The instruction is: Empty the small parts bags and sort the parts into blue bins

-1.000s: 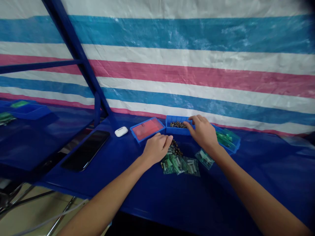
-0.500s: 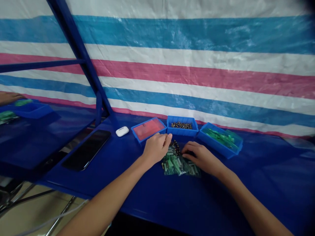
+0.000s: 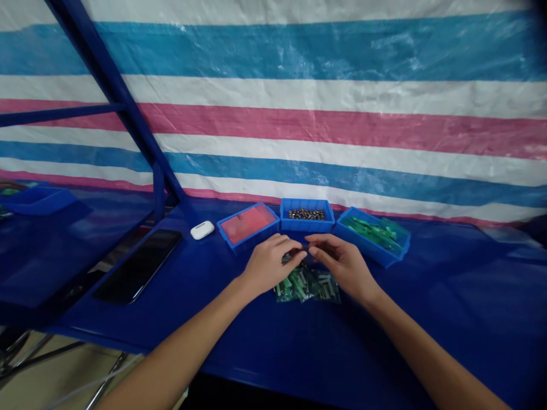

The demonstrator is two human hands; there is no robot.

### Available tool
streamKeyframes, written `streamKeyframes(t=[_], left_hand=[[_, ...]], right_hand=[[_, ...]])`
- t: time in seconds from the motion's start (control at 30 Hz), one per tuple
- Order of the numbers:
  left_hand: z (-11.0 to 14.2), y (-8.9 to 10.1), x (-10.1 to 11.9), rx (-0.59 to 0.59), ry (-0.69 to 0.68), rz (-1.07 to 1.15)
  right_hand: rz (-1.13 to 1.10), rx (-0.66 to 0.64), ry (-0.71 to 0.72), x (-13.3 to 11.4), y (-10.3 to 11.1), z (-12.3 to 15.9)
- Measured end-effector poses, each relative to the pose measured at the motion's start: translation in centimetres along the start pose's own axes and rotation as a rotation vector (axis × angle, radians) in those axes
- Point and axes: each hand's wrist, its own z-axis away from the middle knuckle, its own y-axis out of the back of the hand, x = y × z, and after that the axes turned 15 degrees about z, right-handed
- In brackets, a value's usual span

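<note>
My left hand (image 3: 268, 263) and my right hand (image 3: 339, 263) meet fingertip to fingertip just above a heap of small clear bags with green parts (image 3: 307, 285) on the blue table. Both hands pinch something small between their fingertips; what it is cannot be made out. Right behind them stand three blue bins: one with a red sheet (image 3: 247, 224), one with small dark metal parts (image 3: 306, 214), and one with green parts in bags (image 3: 372, 233).
A white earbud case (image 3: 202, 229) and a black phone (image 3: 139, 265) lie to the left on the blue table (image 3: 427, 296). A blue steel post (image 3: 159, 191) and a side shelf with another blue bin (image 3: 36, 199) stand further left. A striped tarp hangs behind.
My right hand came back from the middle bin to the heap of bags, then rose to meet the left hand's fingertips. The view shifted slightly left and down.
</note>
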Motion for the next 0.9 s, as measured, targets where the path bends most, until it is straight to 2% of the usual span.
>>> streamKeyframes(t=[0.13, 0.43, 0.6, 0.8, 0.9], left_hand=[[0.3, -0.3, 0.3, 0.062, -0.028, 0.034], [0.6, -0.9, -0.6, 0.011, -0.113, -0.016], [0.3, -1.2, -0.9, 0.037, -0.107, 0.019], [-0.1, -0.9, -0.7, 0.091, -0.014, 0.163], [-0.1, -0.7, -0.6, 0.06, -0.016, 0.187]], right_hand=[[-0.225, 0.009, -0.101, -0.5, -1.3, 0.3], [-0.272, -0.045, -0.166, -0.2, -0.9, 0.3], [-0.131, 0.019, -0.083, -0.1, -0.4, 0.3], [-0.03, 0.056, 0.052, -0.3, -0.7, 0.5], [0.181, 0.125, 0.155, -0.4, -0.6, 0.6]])
